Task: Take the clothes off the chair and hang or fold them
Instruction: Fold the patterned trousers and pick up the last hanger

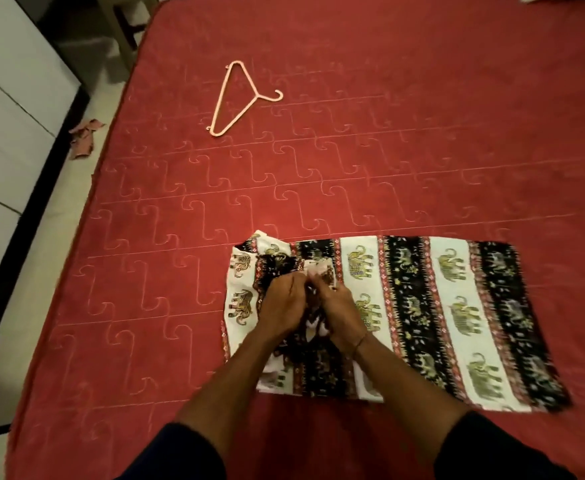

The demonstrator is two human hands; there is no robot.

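So at this point I had the elephant-print garment [457, 306] down on the red mattress [318, 168], near edge, a bit right of centre. Most of it lay flat, the striped panels running off to the right, so I'd call the fold started but nowhere near finished. The left end was the messy part: a bunched-up wad of the cloth sat there, and both hands were on it. My left hand [284, 299] and right hand [339, 310] were side by side, nearly touching, fingers curled down into the bunched fabric and pinching it. Couldn't tell exactly which bit of the garment that was, maybe a waistband or a tie, it was too crumpled and blurry.

A pink plastic hanger [239, 98] lay bare on the far left part of the mattress, well apart from the garment, nothing on it. So hanging hadn't happened for anything in view.

The chair itself wasn't clearly in shot, so I couldn't say how many clothes were left on it. My guess: one piece mid-fold, the rest unknown.
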